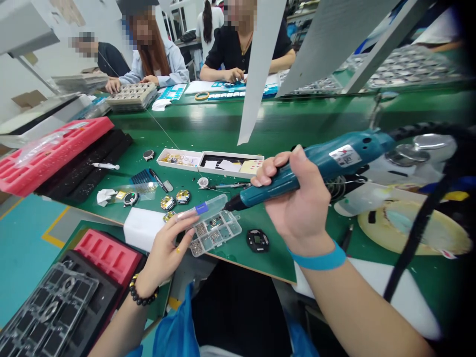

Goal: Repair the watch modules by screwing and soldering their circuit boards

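Observation:
My right hand is wrapped round a teal electric screwdriver, held tilted with its black nose pointing down and left. The nose is over a clear plastic compartment box, whose lid stands up. Small screws lie in several of its compartments; whether the bit touches one, I cannot tell. My left hand grips the box at its left side, fingers at the lid and thumb along the near side. A black round watch part lies right of the box, apart from both hands.
Several round watch modules lie behind the box. Farther back is a white parts tray. A white block stands at the left, near red foam trays. The screwdriver's black cable hangs at the right. Co-workers sit across the bench.

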`<state>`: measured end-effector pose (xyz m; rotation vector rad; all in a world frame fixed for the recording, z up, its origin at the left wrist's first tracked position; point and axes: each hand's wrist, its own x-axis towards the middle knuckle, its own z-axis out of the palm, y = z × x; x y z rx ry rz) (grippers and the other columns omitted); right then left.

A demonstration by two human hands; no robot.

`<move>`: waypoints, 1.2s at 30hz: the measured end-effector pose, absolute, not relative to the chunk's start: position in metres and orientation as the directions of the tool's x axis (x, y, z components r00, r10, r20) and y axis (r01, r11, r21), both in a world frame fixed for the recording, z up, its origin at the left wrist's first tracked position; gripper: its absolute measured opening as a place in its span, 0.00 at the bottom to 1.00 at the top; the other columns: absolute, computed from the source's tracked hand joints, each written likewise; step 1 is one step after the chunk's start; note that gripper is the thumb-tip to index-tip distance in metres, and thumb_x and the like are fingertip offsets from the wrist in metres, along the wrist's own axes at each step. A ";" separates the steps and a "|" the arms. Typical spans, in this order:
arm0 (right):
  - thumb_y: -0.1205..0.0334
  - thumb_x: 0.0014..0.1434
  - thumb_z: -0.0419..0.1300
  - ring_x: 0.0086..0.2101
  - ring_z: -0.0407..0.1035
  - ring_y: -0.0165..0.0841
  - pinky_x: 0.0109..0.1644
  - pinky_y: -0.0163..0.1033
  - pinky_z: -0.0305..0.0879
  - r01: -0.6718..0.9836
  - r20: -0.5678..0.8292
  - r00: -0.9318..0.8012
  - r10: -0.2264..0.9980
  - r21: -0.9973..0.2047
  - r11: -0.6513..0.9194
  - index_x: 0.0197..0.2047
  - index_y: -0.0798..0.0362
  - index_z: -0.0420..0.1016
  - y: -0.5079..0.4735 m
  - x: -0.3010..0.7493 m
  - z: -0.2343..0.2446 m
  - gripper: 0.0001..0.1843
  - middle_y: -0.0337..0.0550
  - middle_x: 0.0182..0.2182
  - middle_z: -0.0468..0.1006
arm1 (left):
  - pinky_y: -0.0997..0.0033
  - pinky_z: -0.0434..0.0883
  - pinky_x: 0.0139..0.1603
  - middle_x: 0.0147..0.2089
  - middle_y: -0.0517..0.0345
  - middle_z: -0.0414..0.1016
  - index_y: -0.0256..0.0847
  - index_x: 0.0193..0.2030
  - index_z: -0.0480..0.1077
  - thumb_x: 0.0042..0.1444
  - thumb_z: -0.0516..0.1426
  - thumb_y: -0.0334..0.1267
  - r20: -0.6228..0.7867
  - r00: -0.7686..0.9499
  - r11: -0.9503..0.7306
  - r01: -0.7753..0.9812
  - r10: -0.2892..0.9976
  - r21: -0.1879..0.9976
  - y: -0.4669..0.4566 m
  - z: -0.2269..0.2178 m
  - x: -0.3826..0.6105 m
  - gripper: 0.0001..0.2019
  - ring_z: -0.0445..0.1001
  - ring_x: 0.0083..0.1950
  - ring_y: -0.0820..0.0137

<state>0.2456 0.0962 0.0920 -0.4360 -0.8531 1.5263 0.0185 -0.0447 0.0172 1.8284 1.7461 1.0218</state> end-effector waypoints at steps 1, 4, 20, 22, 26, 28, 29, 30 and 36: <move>0.46 0.59 0.72 0.29 0.62 0.27 0.34 0.35 0.69 -0.677 0.220 -0.136 0.966 -0.732 0.072 0.29 0.51 0.72 0.097 0.248 0.093 0.20 0.37 0.28 0.64 | 0.54 0.70 0.69 0.67 0.53 0.73 0.53 0.62 0.75 0.73 0.56 0.42 0.224 -0.045 -0.134 0.681 0.974 0.720 -0.047 0.018 0.018 0.14 0.71 0.68 0.59; 0.48 0.59 0.71 0.28 0.62 0.28 0.33 0.35 0.69 -0.668 0.228 -0.097 0.969 -0.736 0.106 0.29 0.51 0.71 0.101 0.255 0.095 0.19 0.37 0.28 0.64 | 0.50 0.68 0.72 0.70 0.52 0.70 0.54 0.64 0.72 0.72 0.57 0.42 0.216 -0.023 -0.137 0.708 0.976 0.693 -0.054 0.020 0.016 0.16 0.68 0.71 0.57; 0.55 0.50 0.73 0.25 0.59 0.27 0.29 0.34 0.64 -0.730 0.128 0.000 0.992 -0.677 0.087 0.26 0.53 0.69 0.109 0.266 0.101 0.17 0.37 0.25 0.63 | 0.45 0.69 0.72 0.70 0.50 0.65 0.59 0.74 0.56 0.60 0.69 0.43 0.161 0.023 -0.112 0.814 0.987 0.570 -0.058 0.012 0.026 0.40 0.67 0.71 0.52; 0.55 0.51 0.72 0.26 0.60 0.28 0.29 0.34 0.64 -0.731 0.133 -0.011 0.991 -0.677 0.083 0.27 0.53 0.69 0.110 0.266 0.100 0.17 0.37 0.25 0.63 | 0.45 0.68 0.73 0.71 0.49 0.64 0.58 0.73 0.57 0.59 0.70 0.44 0.130 0.023 -0.100 0.776 0.991 0.622 -0.058 0.018 0.023 0.39 0.66 0.72 0.52; 0.55 0.52 0.72 0.26 0.60 0.28 0.29 0.35 0.65 -0.734 0.129 -0.001 0.992 -0.673 0.087 0.28 0.52 0.69 0.110 0.267 0.100 0.16 0.37 0.26 0.63 | 0.46 0.70 0.72 0.71 0.48 0.63 0.57 0.72 0.60 0.58 0.70 0.48 0.131 0.016 -0.107 0.684 0.991 0.721 -0.054 0.028 0.006 0.38 0.65 0.72 0.52; 0.55 0.51 0.73 0.26 0.60 0.27 0.28 0.34 0.65 -0.741 0.113 0.007 0.994 -0.667 0.081 0.28 0.52 0.69 0.111 0.268 0.101 0.17 0.37 0.26 0.63 | 0.47 0.69 0.72 0.72 0.49 0.63 0.57 0.71 0.60 0.58 0.70 0.49 0.162 -0.008 -0.116 0.664 0.987 0.738 -0.050 0.033 -0.007 0.38 0.65 0.72 0.53; 0.55 0.50 0.73 0.26 0.60 0.27 0.28 0.34 0.65 -0.744 0.104 0.010 0.995 -0.664 0.077 0.27 0.53 0.69 0.111 0.269 0.102 0.18 0.36 0.26 0.63 | 0.47 0.68 0.73 0.72 0.50 0.63 0.57 0.71 0.60 0.58 0.70 0.49 0.175 -0.024 -0.116 0.663 0.984 0.740 -0.047 0.034 -0.013 0.38 0.65 0.72 0.53; 0.55 0.49 0.74 0.26 0.60 0.27 0.28 0.33 0.65 -0.746 0.096 0.018 0.995 -0.662 0.077 0.27 0.53 0.68 0.111 0.270 0.103 0.18 0.36 0.26 0.63 | 0.48 0.67 0.74 0.72 0.50 0.63 0.57 0.71 0.61 0.58 0.71 0.49 0.184 -0.040 -0.111 0.663 0.982 0.740 -0.045 0.036 -0.020 0.37 0.65 0.72 0.54; 0.55 0.47 0.75 0.26 0.61 0.26 0.29 0.33 0.67 -0.730 0.113 0.145 0.983 -0.658 0.184 0.29 0.52 0.69 0.115 0.284 0.107 0.19 0.35 0.25 0.65 | 0.49 0.67 0.73 0.72 0.49 0.63 0.54 0.70 0.62 0.58 0.70 0.51 0.147 -0.064 -0.072 0.646 0.987 0.760 -0.026 0.040 -0.048 0.36 0.66 0.71 0.53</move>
